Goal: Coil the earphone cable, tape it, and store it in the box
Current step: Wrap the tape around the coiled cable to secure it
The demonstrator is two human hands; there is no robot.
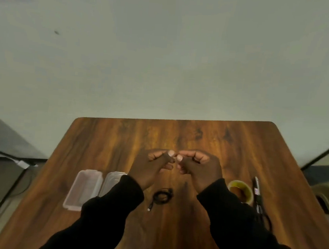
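The coiled earphone cable (162,196) lies near the surface's (197,138) near edge, between the sleeves: light, limp, springy, best pinched across its loops. Both hands' fingers (170,153) pinch together; what they hold, I cannot tell.

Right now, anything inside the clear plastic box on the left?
The open box shows only bare tray; nothing lies in the visible half. Its other half is partly covered by the left hand and sleeve. The coiled earphone cable lies on the table, outside it.
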